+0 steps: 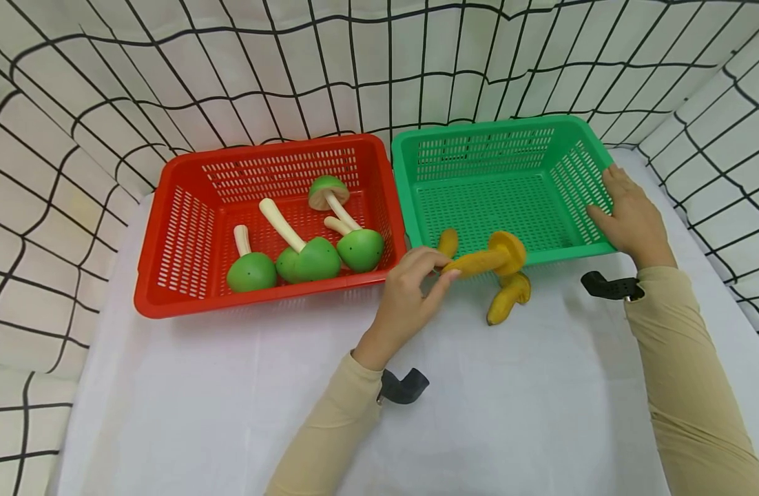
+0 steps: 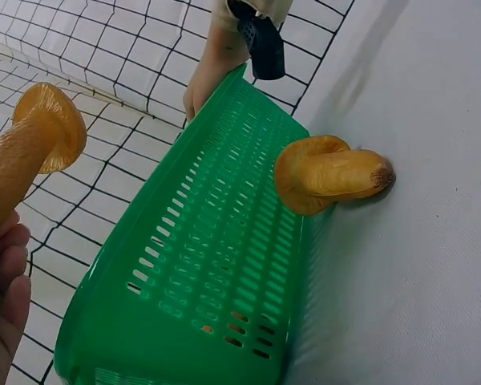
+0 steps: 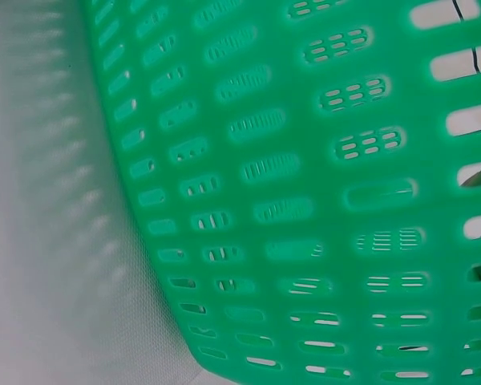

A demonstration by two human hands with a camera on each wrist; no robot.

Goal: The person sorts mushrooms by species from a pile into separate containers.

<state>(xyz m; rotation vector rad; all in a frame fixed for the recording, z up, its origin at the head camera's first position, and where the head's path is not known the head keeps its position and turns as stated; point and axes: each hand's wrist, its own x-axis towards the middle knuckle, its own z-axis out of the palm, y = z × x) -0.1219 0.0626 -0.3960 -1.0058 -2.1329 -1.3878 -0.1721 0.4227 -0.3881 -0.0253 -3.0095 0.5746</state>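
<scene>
In my left hand [image 1: 410, 293] I pinch a yellow-brown mushroom [image 1: 487, 260] by its stem end, its cap pointing right, above the near rim of the green basket [image 1: 503, 258]. The left wrist view shows the held mushroom [image 2: 40, 136] apart from the basket wall. A second yellow mushroom [image 1: 506, 297] lies on the white cloth just in front of the basket. Part of another yellow piece [image 1: 448, 241] shows inside the basket's near left corner. My right hand [image 1: 636, 220] rests on the basket's right rim with extended fingers; in the right wrist view the slotted wall [image 3: 297, 233] mostly hides it.
A red basket [image 1: 196, 303] stands left, against the green one, with several green-capped, pale-stemmed mushrooms [image 1: 308, 260] inside. Black netting [image 1: 386, 83] over white fabric rises behind and at both sides. White cloth [image 1: 510, 413] covers the table in front.
</scene>
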